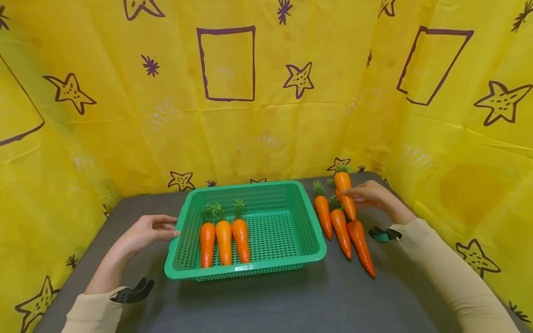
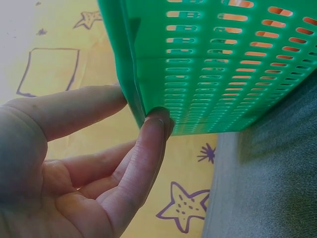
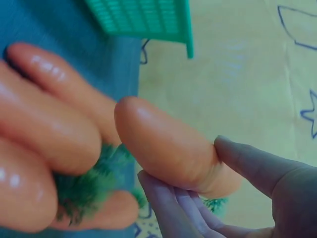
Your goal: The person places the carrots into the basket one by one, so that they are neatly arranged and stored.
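Note:
A green plastic basket [image 1: 287, 266] stands on the dark table, with three orange carrots lying side by side in its left half, leafy tops toward the back. My left hand [image 1: 143, 236] is at the basket's left side; in the left wrist view, thumb and fingers [image 2: 148, 153] pinch its rim. To the right of the basket, my right hand [image 1: 372, 196] holds a carrot [image 1: 344, 189] between thumb and fingers, its tip pointing down toward me. That carrot [image 3: 163, 144] is raised off the table in the right wrist view. Beneath and beside it lie several more carrots [image 1: 342, 231].
The grey-black tabletop [image 1: 266, 300] extends in front of the basket. Yellow cloth [image 1: 266, 129] with star and square drawings surrounds the table at the back and sides. A black band [image 1: 133, 293] is on the left wrist, and another [image 1: 385, 235] on the right.

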Tool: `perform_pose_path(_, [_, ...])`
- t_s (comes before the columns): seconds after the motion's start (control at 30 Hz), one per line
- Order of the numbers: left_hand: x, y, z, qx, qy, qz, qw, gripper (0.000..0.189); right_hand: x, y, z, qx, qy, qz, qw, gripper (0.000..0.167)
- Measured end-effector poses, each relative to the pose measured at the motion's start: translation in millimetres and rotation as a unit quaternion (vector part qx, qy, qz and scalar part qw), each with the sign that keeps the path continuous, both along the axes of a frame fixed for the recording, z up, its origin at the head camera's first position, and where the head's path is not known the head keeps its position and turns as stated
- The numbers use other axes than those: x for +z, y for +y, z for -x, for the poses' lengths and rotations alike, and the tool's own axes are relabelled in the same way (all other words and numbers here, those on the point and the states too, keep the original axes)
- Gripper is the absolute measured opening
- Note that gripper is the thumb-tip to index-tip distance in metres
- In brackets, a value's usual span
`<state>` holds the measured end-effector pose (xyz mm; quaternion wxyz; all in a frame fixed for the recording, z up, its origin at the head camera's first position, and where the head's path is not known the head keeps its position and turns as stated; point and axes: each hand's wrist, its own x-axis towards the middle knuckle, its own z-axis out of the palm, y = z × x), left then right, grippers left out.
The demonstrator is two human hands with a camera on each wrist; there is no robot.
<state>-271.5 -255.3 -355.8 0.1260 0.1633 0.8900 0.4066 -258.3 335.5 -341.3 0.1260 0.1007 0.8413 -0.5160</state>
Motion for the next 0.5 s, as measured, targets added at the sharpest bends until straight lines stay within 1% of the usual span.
perform_pose_path(0.27, [-0.4, 0.1, 0.1, 0.004, 0.001, 0.002, 1.0000, 0.062, 16.0, -20, 1.0, 0.020, 0.004, -0.017, 0.9996, 0.069])
perform_pose_path(0.4, [-0.9, 0.2, -0.3, 0.001, 0.001, 0.001, 1.0000, 0.062, 20.6, -30, 0.8, 0.033, 0.004, -0.024, 0.9992, 0.070])
perform_pose_path(0.5, [-0.7, 0.0, -0.6, 0.003, -0.002, 0.001, 1.0000, 0.063, 22.7, -36, 2.5, 0.040, 0.006, -0.018, 0.9990, 0.065])
